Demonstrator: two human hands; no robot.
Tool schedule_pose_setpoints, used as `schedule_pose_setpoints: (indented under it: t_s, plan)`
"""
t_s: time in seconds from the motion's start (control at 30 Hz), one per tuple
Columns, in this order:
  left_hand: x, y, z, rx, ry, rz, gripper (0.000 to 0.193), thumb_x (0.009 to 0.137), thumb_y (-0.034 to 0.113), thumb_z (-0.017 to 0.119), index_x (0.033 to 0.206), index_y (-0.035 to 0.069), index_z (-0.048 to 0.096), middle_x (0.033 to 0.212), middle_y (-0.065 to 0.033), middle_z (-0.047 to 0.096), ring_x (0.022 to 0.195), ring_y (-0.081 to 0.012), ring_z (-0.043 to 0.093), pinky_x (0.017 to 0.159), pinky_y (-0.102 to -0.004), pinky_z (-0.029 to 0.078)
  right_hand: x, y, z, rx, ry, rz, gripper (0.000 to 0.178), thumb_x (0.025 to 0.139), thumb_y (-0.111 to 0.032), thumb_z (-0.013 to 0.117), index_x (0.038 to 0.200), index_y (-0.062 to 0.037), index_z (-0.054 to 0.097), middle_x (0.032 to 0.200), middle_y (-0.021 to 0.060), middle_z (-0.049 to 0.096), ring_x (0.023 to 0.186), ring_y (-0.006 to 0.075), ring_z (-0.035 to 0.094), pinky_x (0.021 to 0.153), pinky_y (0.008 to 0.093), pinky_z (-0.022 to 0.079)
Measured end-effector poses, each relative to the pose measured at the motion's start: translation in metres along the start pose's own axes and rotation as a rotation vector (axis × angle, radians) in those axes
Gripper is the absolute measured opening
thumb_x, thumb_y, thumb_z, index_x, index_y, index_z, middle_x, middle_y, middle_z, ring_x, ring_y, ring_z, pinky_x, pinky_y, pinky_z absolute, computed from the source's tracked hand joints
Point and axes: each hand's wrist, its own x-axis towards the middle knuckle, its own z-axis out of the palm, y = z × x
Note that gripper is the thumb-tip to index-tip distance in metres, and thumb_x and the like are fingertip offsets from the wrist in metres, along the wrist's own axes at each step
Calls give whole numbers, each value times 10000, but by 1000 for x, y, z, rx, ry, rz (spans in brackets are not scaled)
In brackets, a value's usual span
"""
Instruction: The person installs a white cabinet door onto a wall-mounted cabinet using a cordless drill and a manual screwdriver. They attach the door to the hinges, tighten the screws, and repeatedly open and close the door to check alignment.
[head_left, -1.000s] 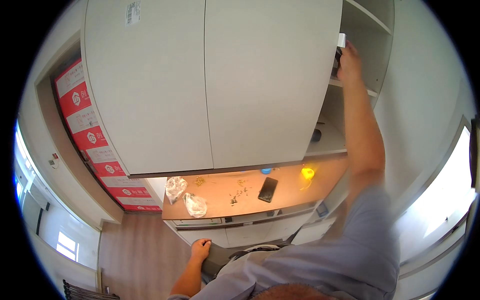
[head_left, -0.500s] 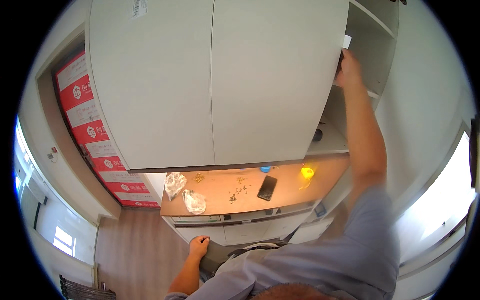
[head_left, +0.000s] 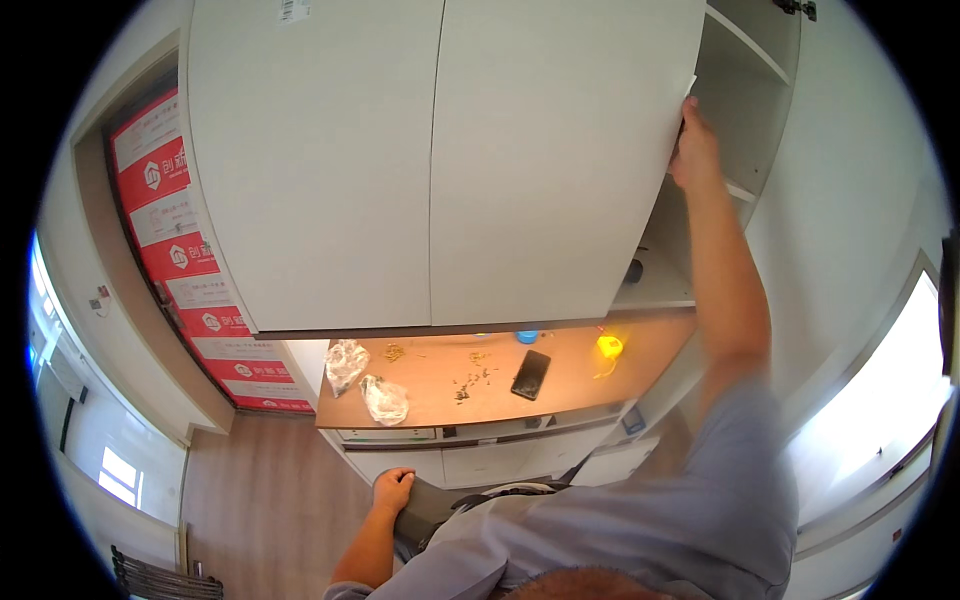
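Reaching up to the right, my right hand [head_left: 697,148] is closed at the free edge of the right cabinet door [head_left: 560,160]. Something dark shows under its fingers, and a narrow white piece [head_left: 690,86] pokes out just above. Whatever it grips is mostly hidden by the hand and door. My left hand [head_left: 394,488] rests on my bent leg [head_left: 428,512] with curled fingers; their inside is hidden. The left cabinet door [head_left: 320,170] hangs beside the right one. Behind my right forearm are open shelves [head_left: 740,125].
On the wooden counter [head_left: 430,360] lie two clear plastic bags [head_left: 384,400], scattered small hardware [head_left: 470,385], a black phone [head_left: 531,374], a blue item [head_left: 527,337] and a yellow item [head_left: 609,347]. A dark object [head_left: 635,270] sits on the lowest shelf. Red-and-white wrapping covers a door [head_left: 165,215].
The white piece above my right hand shows as a thinner sliver. My right hand stays at the door edge and my left on my leg. The whole view has shifted slightly.
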Motion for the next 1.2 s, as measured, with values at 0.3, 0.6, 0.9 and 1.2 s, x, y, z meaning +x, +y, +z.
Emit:
schedule_pose_setpoints:
  t_s: [0.3, 0.6, 0.9, 1.2]
  plan:
    - [-2, -5, -3, 40, 10, -18, 252, 915, 252, 675, 1066, 76, 771, 1013, -118, 765, 954, -245, 723, 885, -356, 542, 6, 7, 10, -80, -149, -442, 469, 999, -293, 659, 1336, 17, 553, 1279, 103, 630, 1152, 210, 589, 1010, 358, 460]
    - [-2, 4, -3, 11, 8, -46, 252, 916, 249, 674, 1068, 72, 770, 1021, -117, 765, 959, -247, 723, 885, -352, 542, 8, 16, 2, -256, -57, -344, 534, 986, -375, 674, 1331, 16, 558, 1255, 89, 640, 1104, 187, 579, 983, 320, 447]
    - [-8, 7, -7, 94, -11, -8, 294, 921, 319, 650, 1103, 120, 769, 1056, -149, 749, 1003, -298, 709, 913, -395, 534, 17, 8, 8, -569, 122, -560, 447, 1036, -378, 575, 1266, 4, 609, 1096, 85, 700, 988, 181, 620, 894, 326, 480]
    - [-3, -8, -1, 80, 1, 9, 278, 921, 308, 654, 1095, 126, 772, 1051, -160, 747, 991, -320, 709, 900, -408, 539, 20, 4, 18, -540, 248, -541, 484, 1044, -409, 557, 1159, 52, 645, 1023, 100, 693, 920, 181, 604, 853, 333, 480]
